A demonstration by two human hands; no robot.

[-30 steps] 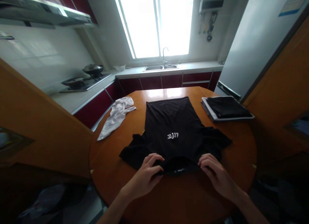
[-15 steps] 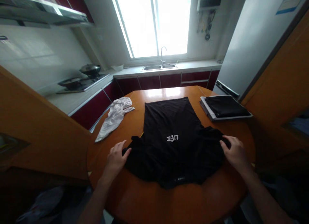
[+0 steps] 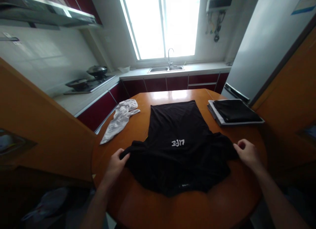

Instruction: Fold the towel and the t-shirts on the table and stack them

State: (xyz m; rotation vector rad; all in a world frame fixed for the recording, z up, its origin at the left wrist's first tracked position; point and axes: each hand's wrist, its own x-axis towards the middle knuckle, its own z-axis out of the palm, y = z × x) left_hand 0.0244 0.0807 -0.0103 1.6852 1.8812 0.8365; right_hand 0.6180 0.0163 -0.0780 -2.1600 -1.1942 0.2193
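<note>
A black shirt (image 3: 179,123) with white lettering lies spread on the round wooden table (image 3: 177,209), its collar towards me and its hem at the far side. My left hand (image 3: 116,164) is closed on the end of the left sleeve, thumb and fingers pinching the cloth. At the other side, my right hand (image 3: 247,153) pinches the tip of the right sleeve. Both sleeves are stretched outward, and the cloth near the collar is slightly wrinkled.
A crumpled white cloth (image 3: 119,118) lies at the table's left. Folded dark and white garments (image 3: 237,111) are stacked at the right. Beyond the table are a counter with a sink (image 3: 159,69), a stove with pans (image 3: 96,70) and a fridge (image 3: 266,44).
Both hands have moved slightly outward, pulling the sleeves wider and straighter. My right hand has closed on the sleeve tip. The view has shifted a little to the left.
</note>
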